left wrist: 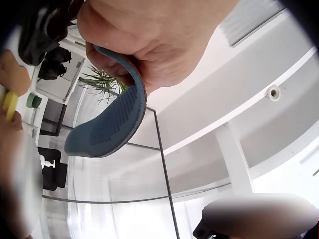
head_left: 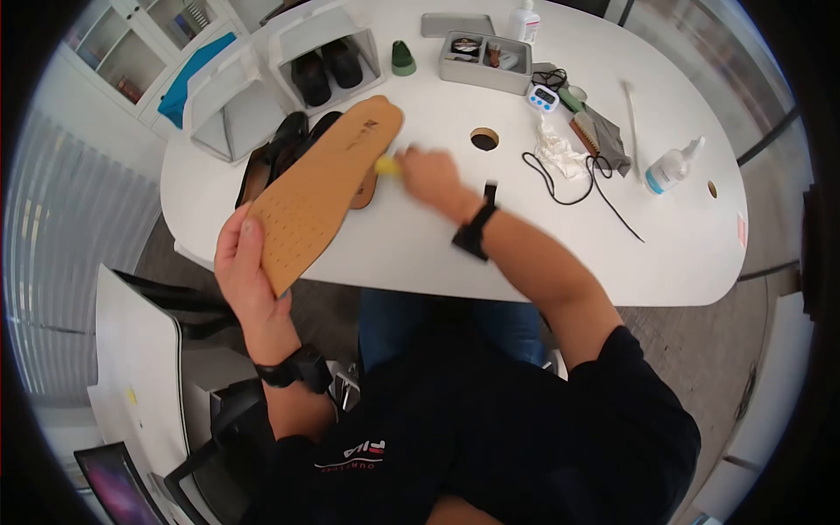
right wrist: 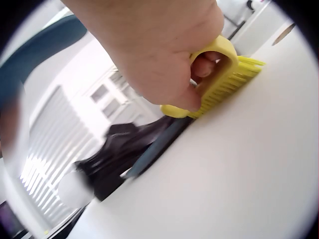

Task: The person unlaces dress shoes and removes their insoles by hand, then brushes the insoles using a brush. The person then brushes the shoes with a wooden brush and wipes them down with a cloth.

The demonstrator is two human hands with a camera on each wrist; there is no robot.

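My left hand [head_left: 249, 276] grips a tan shoe insole [head_left: 328, 188] by one end, thumb on its perforated top face. The insole is held up at a slant above the table's near left part; its ribbed blue underside shows in the left wrist view. My right hand [head_left: 435, 182], blurred in the head view, holds a yellow brush [right wrist: 227, 79] by its looped handle. In the right wrist view its bristles are close to the white tabletop. A second insole [head_left: 364, 192] lies on the table, mostly hidden behind the raised one. Black shoes [head_left: 289, 140] sit just beyond.
Two white boxes stand at the back left, one holding black shoes [head_left: 328, 72]. A grey tin [head_left: 486, 63] and a green object [head_left: 402, 59] sit at the back. To the right are a timer [head_left: 542, 98], a shoe brush [head_left: 584, 133], a black lace and a spray bottle [head_left: 672, 168].
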